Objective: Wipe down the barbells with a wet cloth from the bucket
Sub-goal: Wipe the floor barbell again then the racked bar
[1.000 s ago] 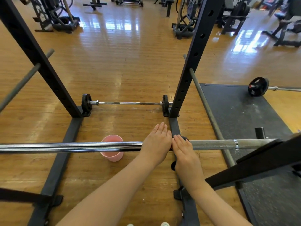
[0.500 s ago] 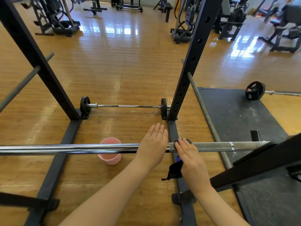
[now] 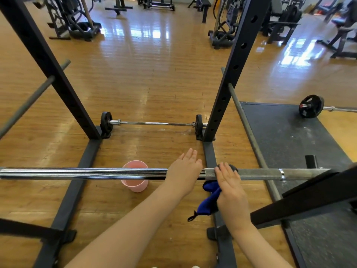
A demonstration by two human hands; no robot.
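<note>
A chrome barbell (image 3: 83, 173) lies across the rack at waist height, running left to right. My left hand (image 3: 184, 171) rests flat on top of it with straight fingers. Just to its right, my right hand (image 3: 229, 182) presses a dark blue cloth (image 3: 209, 198) against the bar's knurled part; the cloth drapes over the bar and hangs below it. A pink bucket (image 3: 135, 185) stands on the floor under the bar, left of my hands. A second barbell (image 3: 154, 123) with small plates lies on the floor behind.
Black rack uprights (image 3: 229, 78) and base rails (image 3: 77, 182) frame the space. A grey safety bar (image 3: 249, 132) slants along the right. A third barbell with a plate (image 3: 311, 106) lies on a dark mat (image 3: 289, 144). Gym machines stand far back.
My right hand has slid to the right along the bar, away from my left hand, and more of the blue cloth now hangs below it. My left hand stays on the bar.
</note>
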